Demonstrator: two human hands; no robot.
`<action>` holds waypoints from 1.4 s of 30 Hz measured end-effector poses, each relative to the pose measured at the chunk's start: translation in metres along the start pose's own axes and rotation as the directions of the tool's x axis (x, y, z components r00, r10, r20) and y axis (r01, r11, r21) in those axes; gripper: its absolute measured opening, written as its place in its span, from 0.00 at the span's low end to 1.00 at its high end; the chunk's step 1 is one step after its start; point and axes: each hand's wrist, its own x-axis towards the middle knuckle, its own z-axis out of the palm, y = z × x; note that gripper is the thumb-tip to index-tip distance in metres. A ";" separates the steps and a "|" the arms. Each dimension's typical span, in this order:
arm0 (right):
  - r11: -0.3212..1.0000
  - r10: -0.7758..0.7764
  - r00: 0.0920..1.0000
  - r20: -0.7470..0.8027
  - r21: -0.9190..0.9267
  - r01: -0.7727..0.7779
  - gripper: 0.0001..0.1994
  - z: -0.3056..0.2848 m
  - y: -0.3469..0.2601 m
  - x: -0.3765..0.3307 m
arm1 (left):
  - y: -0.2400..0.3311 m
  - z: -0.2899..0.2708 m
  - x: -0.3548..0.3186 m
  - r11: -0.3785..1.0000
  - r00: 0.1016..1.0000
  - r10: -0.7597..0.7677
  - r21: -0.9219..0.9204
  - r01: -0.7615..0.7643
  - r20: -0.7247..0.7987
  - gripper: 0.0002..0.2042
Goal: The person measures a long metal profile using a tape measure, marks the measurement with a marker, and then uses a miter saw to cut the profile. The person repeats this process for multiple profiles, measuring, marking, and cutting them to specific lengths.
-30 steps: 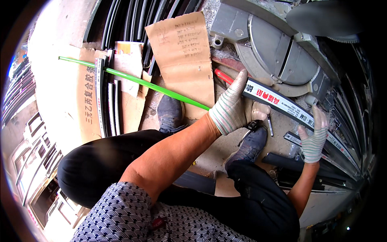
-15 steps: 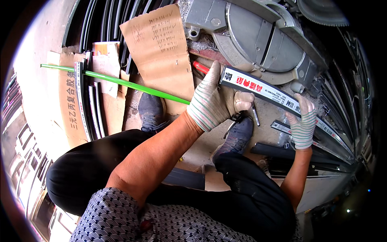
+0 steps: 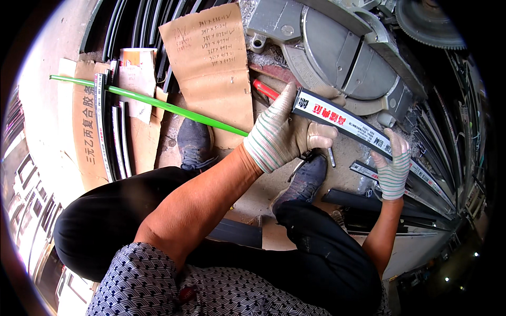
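Observation:
My left hand (image 3: pixel 279 126), in a white knitted glove with green stripes, grips the near end of a dark profile bar (image 3: pixel 345 122) bearing a white label with red and black print. The thumb lies along the bar's end and the fingers curl below it. Farther along to the right, my gloved right hand (image 3: pixel 392 164) closes round the same bar, which slants down to the right. A bright green strip (image 3: pixel 176 109) runs from the far left to beside my left wrist; its right end is hidden there. Just beyond my left thumb shows a red rod-like piece (image 3: pixel 265 89).
A grey mitre saw base (image 3: pixel 337 58) with a toothed blade (image 3: pixel 429 23) stands ahead. Handwritten cardboard (image 3: pixel 208 73) lies left of it. More dark profiles (image 3: pixel 390 208) crowd the right; labelled strips (image 3: pixel 105 126) lie on cardboard at left. A marker pen (image 3: pixel 331 157) lies by my shoe (image 3: pixel 303 179).
The bar and both hands have shifted slightly down and to the right relative to the view. My grip on the bar looks the same.

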 end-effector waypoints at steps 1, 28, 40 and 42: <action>1.000 0.000 1.000 0.000 0.009 0.000 0.32 0.000 0.000 0.000 | 0.000 0.000 -0.001 1.000 1.000 -0.001 0.014 0.001 -0.007 0.41; 1.000 0.007 1.000 -0.003 0.008 -0.006 0.33 0.005 -0.007 0.001 | 0.009 -0.003 -0.002 0.974 0.992 -0.049 0.215 0.074 -0.118 0.42; 1.000 0.023 1.000 -0.013 -0.021 -0.023 0.32 0.000 -0.011 0.002 | 0.019 0.009 -0.006 0.612 0.954 0.083 0.771 0.178 -0.286 0.23; 0.999 0.027 0.999 -0.018 -0.018 -0.028 0.32 0.000 -0.010 0.001 | 0.019 0.011 -0.005 0.574 0.951 0.107 0.799 0.179 -0.290 0.21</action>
